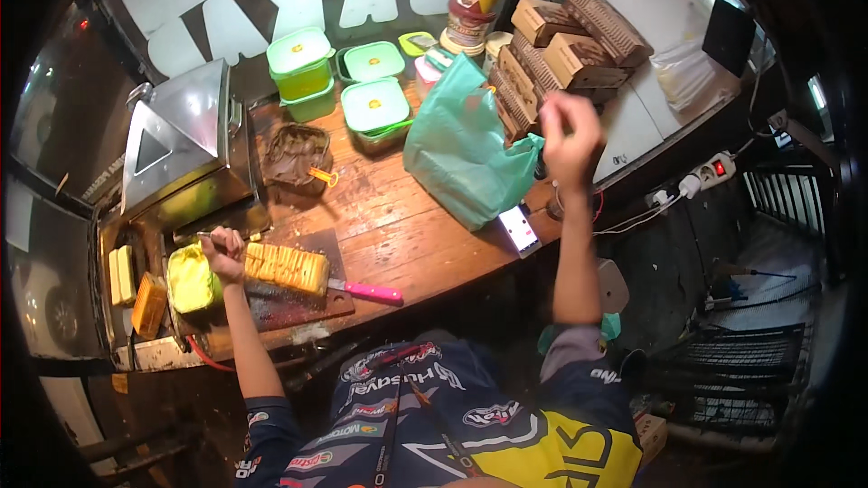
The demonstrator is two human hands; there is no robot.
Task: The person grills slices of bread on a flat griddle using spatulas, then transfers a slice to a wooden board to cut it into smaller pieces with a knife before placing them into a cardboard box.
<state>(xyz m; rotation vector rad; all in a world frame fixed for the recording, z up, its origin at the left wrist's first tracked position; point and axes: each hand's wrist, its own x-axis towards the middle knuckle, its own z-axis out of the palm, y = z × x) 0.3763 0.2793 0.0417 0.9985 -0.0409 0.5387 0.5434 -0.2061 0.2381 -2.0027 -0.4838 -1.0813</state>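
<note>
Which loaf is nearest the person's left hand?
The striped loaf on the board, between the left hand and the pink-handled knife; the others lie farther left.

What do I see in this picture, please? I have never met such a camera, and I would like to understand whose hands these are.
There is no robot here. A person wears a wide camera on the head, looking down, so straight edges bend near the rim and the person's own forearms reach up from below.

On the wooden table are a sliced loaf on a dark board, a pink-handled knife, green-lidded containers and a green plastic bag.

The left hand is by a yellow tub; something thin seems to be in its fingers, but it is too small to name. The right hand is raised near the bag, slightly blurred; whether it holds anything is unclear.
</note>
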